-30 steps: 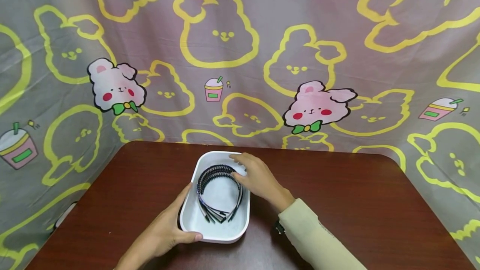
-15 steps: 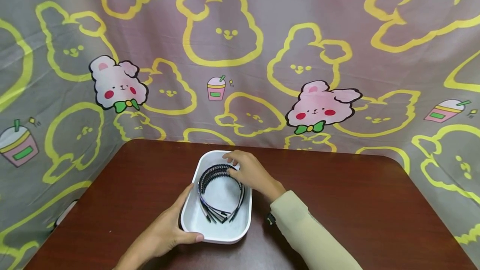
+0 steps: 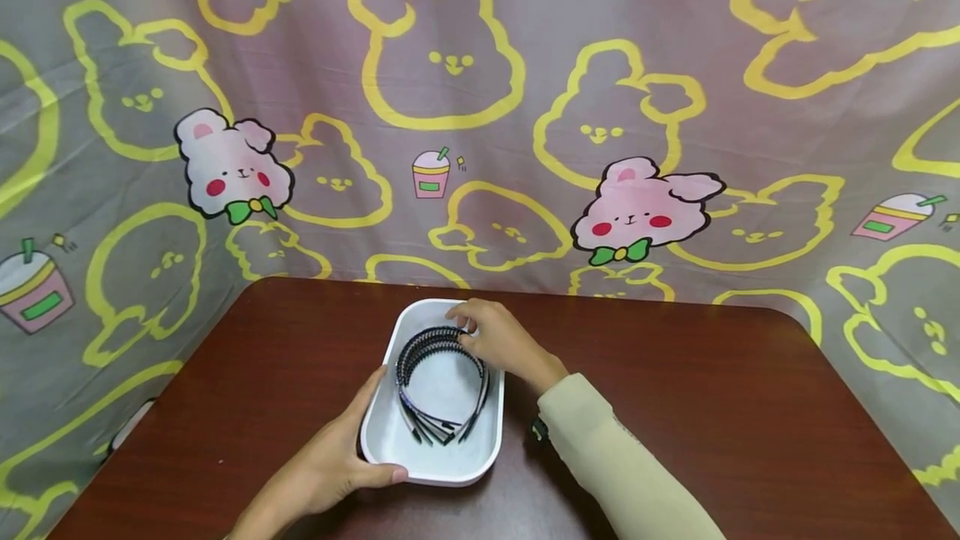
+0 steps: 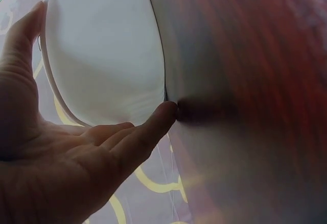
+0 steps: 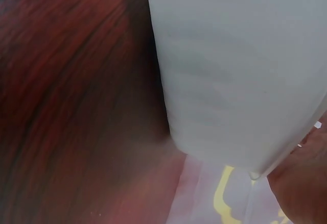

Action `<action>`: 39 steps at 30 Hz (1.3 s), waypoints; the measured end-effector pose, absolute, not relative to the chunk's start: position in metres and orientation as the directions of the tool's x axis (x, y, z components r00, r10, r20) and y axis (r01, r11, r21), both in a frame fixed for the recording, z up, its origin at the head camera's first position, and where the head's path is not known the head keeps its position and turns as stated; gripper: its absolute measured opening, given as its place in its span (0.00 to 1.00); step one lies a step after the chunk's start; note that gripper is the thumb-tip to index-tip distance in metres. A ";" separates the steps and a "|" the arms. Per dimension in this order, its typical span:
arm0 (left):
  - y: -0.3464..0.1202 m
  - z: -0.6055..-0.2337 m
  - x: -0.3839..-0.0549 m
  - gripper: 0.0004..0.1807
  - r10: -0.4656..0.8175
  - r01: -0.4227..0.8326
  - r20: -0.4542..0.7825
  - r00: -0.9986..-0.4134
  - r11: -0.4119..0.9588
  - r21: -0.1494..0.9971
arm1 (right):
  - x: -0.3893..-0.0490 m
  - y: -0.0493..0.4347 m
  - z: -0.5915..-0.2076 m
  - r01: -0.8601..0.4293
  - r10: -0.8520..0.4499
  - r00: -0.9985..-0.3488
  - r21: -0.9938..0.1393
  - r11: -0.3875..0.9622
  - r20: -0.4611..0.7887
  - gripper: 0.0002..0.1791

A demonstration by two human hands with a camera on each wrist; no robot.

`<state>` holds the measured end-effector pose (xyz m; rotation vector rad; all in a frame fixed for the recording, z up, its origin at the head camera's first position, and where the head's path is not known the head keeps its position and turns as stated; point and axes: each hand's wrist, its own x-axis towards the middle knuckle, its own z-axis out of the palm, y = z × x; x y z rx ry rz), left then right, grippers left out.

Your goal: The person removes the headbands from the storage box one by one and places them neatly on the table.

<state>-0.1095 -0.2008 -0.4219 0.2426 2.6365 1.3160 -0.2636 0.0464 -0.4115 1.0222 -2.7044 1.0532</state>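
Observation:
Several thin dark headbands with ridged, toothed arches (image 3: pixel 405 369) lie bundled in a white rectangular box (image 3: pixel 431 467). Their tips gather toward the box's near end. My left hand (image 3: pixel 337 452) grips the near left corner, thumb on the front rim and fingers along the left wall; the left wrist view shows this hand (image 4: pixel 97 147) around the box's outside (image 4: pixel 107 50). Over the far right rim reaches my right hand (image 3: pixel 498 338), its curled fingers and thumb pinching the upper right of the headbands. Fingertip contact is partly hidden. The right wrist view mostly shows the box's wall (image 5: pixel 230 71).
The box stands on a dark reddish-brown table (image 3: pixel 675 407), near its back edge. Behind and beside the table hangs a grey-pink curtain (image 3: pixel 510 140) with cartoon rabbits. A dark watch (image 3: pixel 539 430) shows at the right cuff.
My right hand has moved left and farther in over the headbands, its fingers now more curled. The left hand keeps its hold, and the box and headbands stay in place.

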 end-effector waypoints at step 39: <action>-0.201 -0.422 -0.110 0.73 0.243 0.064 -0.099 -0.965 0.586 0.808 | -0.267 0.044 -0.405 -0.551 -0.580 -0.792 -0.633 0.544 0.191 0.16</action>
